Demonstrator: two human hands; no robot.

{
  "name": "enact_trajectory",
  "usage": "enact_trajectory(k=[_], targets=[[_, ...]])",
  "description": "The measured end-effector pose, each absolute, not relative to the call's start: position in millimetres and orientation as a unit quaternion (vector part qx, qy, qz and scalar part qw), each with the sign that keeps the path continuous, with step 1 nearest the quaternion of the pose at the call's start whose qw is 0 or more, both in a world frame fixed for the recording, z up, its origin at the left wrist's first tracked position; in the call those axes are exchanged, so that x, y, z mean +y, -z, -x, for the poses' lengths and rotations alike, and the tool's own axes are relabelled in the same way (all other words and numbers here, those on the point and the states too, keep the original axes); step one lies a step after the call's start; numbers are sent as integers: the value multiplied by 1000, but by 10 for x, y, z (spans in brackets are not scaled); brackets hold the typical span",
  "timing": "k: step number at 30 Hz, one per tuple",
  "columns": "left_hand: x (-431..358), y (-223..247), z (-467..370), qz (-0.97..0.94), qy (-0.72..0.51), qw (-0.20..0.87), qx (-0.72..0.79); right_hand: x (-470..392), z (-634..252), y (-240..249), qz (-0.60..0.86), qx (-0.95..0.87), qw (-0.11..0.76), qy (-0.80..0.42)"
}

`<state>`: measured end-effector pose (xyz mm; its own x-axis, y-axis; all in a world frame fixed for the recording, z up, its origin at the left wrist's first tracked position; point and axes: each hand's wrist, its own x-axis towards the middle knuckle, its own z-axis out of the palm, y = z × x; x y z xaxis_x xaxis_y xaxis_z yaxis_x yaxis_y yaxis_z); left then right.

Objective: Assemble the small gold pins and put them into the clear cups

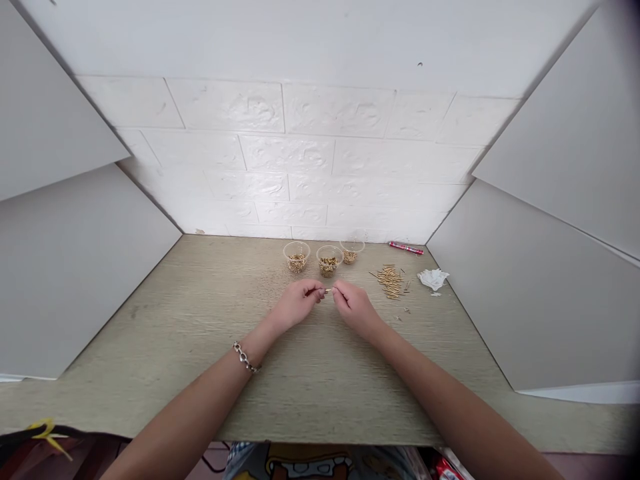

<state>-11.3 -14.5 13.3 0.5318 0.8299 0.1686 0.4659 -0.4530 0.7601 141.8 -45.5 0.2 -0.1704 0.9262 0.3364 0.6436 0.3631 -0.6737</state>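
Note:
A small gold-coloured metal pin (329,290) spans the short gap between my two hands. My left hand (299,301), with a chain bracelet (244,357) at the wrist, pinches one end of it. The other end sits in the closed fingers of my right hand (354,305). Just beyond my hands stand three clear plastic cups holding small gold parts: a left cup (297,257), a middle cup (329,261) and a back right cup (351,249). To the right of my right hand lies a pile of slim gold pins (391,281).
A crumpled white tissue (433,279) lies at the right, and a red pen-like stick (406,248) rests near the back wall. Tiny gold bits are scattered left of the cups and below the pile. Grey panels (90,267) border the wooden table (320,387) on both sides.

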Motion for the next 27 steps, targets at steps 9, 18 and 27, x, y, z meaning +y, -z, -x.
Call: enact_trajectory(k=[9, 18, 27], targets=[[-150, -189, 141, -817, -248, 339, 395, -470, -1455, -68, 524, -759, 325, -210], [-140, -217, 162, -829, -236, 334, 381, -448, -1477, -95, 506, -727, 333, -323], [-174, -185, 123, -831, -255, 286, 403, -441, -1409, 8, 531, -731, 367, -223]])
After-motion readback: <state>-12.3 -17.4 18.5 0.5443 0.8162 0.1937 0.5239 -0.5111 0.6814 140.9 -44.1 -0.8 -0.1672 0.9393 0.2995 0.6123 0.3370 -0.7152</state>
